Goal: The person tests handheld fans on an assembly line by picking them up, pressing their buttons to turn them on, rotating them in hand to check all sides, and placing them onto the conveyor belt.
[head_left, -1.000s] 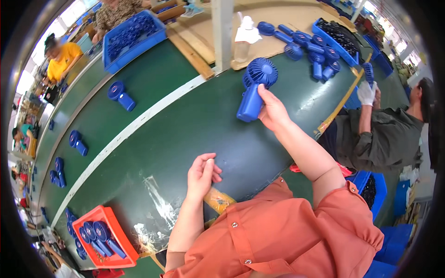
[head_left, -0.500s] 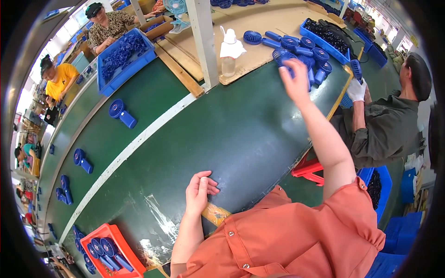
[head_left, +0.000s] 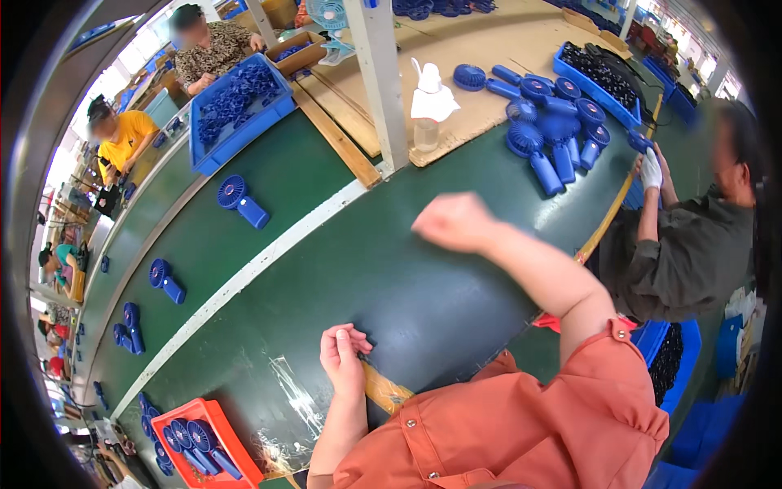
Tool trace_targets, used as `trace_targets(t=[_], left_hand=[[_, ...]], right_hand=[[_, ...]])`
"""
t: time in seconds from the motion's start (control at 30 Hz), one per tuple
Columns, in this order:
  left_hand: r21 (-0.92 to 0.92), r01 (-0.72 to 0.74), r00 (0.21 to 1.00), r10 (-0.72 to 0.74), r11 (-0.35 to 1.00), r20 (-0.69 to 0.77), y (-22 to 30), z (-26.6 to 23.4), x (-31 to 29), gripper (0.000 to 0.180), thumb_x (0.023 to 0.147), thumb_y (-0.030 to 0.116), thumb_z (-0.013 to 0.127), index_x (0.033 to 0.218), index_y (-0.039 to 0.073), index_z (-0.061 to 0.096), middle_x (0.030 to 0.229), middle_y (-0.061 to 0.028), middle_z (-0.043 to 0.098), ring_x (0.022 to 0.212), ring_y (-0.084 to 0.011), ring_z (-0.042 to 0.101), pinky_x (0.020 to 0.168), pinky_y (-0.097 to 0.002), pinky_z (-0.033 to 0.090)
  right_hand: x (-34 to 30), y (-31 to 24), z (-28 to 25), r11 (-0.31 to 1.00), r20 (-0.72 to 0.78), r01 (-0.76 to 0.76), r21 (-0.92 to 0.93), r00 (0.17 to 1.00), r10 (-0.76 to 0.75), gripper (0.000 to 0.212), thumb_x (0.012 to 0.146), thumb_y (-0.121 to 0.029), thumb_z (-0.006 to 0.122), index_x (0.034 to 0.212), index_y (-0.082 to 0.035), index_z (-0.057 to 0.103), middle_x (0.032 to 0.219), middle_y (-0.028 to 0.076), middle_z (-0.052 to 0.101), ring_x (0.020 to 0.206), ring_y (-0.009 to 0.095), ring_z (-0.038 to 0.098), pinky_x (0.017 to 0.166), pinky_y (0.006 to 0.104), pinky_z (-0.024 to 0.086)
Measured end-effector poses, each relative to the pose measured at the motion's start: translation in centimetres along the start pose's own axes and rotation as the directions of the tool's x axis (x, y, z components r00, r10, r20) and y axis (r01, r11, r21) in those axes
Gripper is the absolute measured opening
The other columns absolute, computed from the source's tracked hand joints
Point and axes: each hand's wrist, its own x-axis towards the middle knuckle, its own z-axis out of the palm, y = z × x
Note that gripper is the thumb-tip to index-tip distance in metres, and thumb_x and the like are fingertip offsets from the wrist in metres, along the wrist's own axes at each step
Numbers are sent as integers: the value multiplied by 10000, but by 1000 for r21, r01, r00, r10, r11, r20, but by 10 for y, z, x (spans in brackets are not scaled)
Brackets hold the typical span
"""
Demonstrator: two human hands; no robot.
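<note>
Right hand (head_left: 456, 222) pulled back empty, fans (head_left: 558, 134) piled

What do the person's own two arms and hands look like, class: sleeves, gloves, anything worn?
Both hands are bare: the left hand and right hand wear no gloves, and no rings or watch can be made out. The forearms are uncovered. An orange short-sleeved shirt with small buttons ends above the right elbow.

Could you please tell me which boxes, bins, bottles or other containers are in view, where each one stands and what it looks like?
Blue bin: far left of the green table, rectangular, heaped with blue parts.
Second blue bin: far right, rectangular, holding black parts.
Red tray: near left edge, rectangular, with blue handheld fans.
Cardboard box: far side, brown, open.
Squeeze bottle: by the white post, clear, white-wrapped top.
</note>
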Motion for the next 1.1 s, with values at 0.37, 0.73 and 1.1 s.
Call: trace_targets(t=[0.37,0.73,1.1], left_hand=[[257,-26,998,9,966,67,2,15,-8,100,912,65,486,932,-20,535,779,-91,613,630,-101,576,586,-226,489],[301,-61,995,33,952,97,0,19,-5,83,903,51,492,923,-20,530,785,-98,608,626,-111,583,581,-232,492],[362,-97,993,68,927,93,3,18,-3,79,888,54,513,919,-14,540,774,-83,621,639,-101,587,584,-228,487]], right_hand=[[35,256,-135,320,-197,-662,-677,583,789,776,705,-418,694,1259,34,395,1146,258,538,1057,379,531,907,427,426],[23,285,-172,432,-604,-774,-463,632,486,444,819,-256,538,1181,-11,460,838,250,631,812,361,638,750,432,508],[32,98,-163,677,829,-688,-260,200,522,239,818,-264,587,944,-61,603,727,47,624,527,122,556,455,257,461]])
